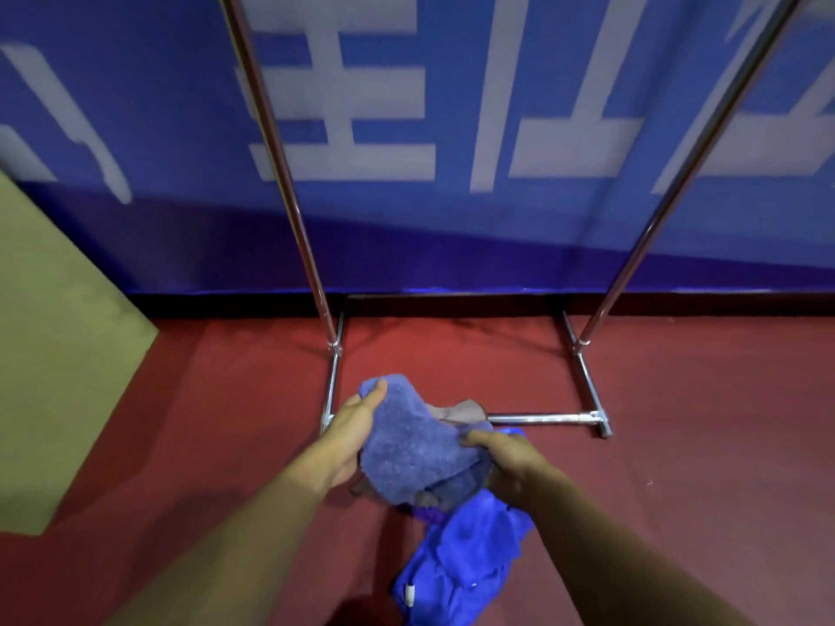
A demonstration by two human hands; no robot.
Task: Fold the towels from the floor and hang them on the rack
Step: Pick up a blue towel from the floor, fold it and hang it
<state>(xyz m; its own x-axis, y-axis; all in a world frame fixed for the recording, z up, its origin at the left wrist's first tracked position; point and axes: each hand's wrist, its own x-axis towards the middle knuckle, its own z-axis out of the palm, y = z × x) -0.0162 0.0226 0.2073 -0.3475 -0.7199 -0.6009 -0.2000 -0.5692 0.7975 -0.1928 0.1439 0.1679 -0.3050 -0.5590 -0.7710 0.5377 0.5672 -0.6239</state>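
Fingers of the left hand pinch the upper left corner of a lavender towel, while the right hand clamps its lower right edge, so the cloth runs slantwise between them, low over the red floor. A bright blue towel lies crumpled just below (a pinkish one peeks out behind). Above and ahead stands the rack, its hanging bar out of view, so I judge the lift goes upward and forward.

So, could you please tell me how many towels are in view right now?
3 that I can tell: a fuzzy lavender towel held in both hands, a pinkish towel bunched behind it, and a bright blue towel on the floor below. More may be hidden underneath.
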